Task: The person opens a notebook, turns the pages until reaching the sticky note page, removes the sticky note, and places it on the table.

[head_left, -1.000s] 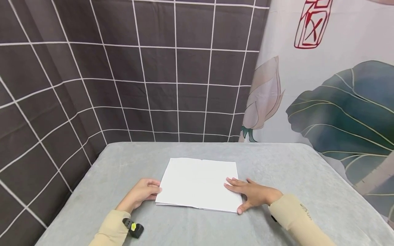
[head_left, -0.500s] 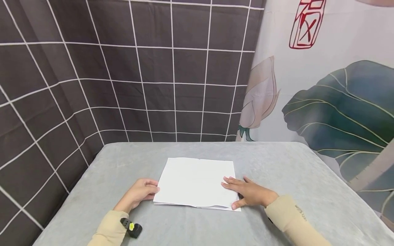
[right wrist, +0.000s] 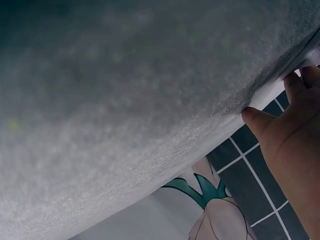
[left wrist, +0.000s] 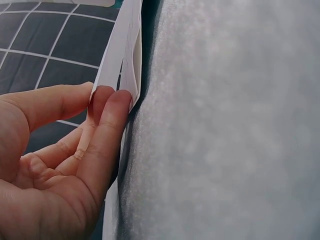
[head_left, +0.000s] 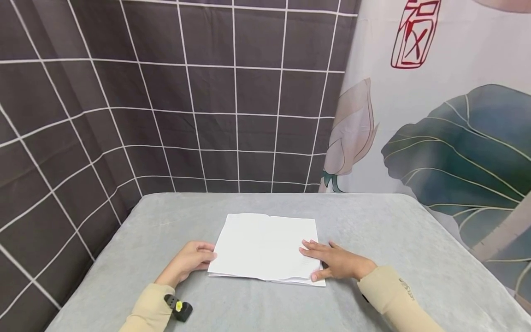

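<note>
A blank white booklet (head_left: 261, 249) lies open on the grey cloth-covered table (head_left: 166, 216), its centre fold running away from me. My left hand (head_left: 192, 259) pinches the left edge of the pages; in the left wrist view, the page edges (left wrist: 131, 55) stand slightly apart at the fingers (left wrist: 117, 107). On the right page rests my right hand (head_left: 336, 260), fingers straight and spread, thumb at the near right corner. That page bulges a little at its near edge, and a sheet beneath shows past the corner. In the right wrist view, most of the booklet is hidden behind my right hand.
A dark curtain with white grid lines (head_left: 211, 129) hangs behind and left of the table. To the right hangs a pale curtain with a printed lotus (head_left: 350, 133). A black wrist device (head_left: 180, 308) is strapped at my left sleeve.
My right thumb has drawn in from the near right corner, pushing the top page slightly left, so it bulges and uncovers the sheet beneath. The left hand keeps its hold.
</note>
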Available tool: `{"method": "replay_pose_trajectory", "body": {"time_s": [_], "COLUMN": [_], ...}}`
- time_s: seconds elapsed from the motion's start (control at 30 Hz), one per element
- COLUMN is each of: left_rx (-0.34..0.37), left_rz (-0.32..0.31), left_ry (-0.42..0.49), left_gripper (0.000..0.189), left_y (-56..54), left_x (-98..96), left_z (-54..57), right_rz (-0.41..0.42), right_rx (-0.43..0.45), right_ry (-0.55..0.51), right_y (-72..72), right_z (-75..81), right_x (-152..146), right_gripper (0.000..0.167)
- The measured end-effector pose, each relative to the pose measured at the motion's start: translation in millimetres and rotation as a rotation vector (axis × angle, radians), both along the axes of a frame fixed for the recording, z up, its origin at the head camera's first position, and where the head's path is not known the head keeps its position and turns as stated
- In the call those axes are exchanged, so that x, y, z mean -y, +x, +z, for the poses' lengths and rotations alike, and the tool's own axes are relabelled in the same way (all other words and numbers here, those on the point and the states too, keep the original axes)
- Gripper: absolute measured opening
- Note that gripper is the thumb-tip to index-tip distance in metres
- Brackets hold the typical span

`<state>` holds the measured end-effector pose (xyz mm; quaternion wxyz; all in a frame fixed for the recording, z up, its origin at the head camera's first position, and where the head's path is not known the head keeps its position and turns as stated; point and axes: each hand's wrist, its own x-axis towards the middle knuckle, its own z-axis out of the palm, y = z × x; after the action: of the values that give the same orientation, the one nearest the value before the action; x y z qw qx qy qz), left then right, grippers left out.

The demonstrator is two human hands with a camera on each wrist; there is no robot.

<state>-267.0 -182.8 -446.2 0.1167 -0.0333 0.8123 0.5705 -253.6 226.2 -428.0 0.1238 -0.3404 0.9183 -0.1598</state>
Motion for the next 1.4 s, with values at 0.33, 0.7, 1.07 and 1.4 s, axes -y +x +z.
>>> {"method": "replay_pose_trajectory", "body": {"time_s": [0.33,0.7,1.07,1.4], "left_rx": [-0.008,-0.126,-0.445,-0.676], "left_rz": [-0.03,-0.135,-0.117,-0.236], "left_ry": [-0.025,-0.126,-0.432,-0.566], "left_gripper": [0.037,0.037,0.023,0.019], "left_y": [0.9,-0.2,15.6,29.9], "left_x": [1.9,8.9,-32.0,-78.8], "left_z": [3.9,25.0,71.5,68.6], "right_rz": [-0.002,-0.004,-0.018,-0.017], "right_rx": [0.002,0.001,0.016,0.029], "right_ry": [-0.011,-0.024,-0.022,-0.04], "right_y": [-1.0,0.8,0.2,0.0], "right_z": [-1.6,-3.7,-1.8,-0.8], "right_x": [0,-1,0,1], "right_gripper": [0.082,0.082,0.083,0.08]}}
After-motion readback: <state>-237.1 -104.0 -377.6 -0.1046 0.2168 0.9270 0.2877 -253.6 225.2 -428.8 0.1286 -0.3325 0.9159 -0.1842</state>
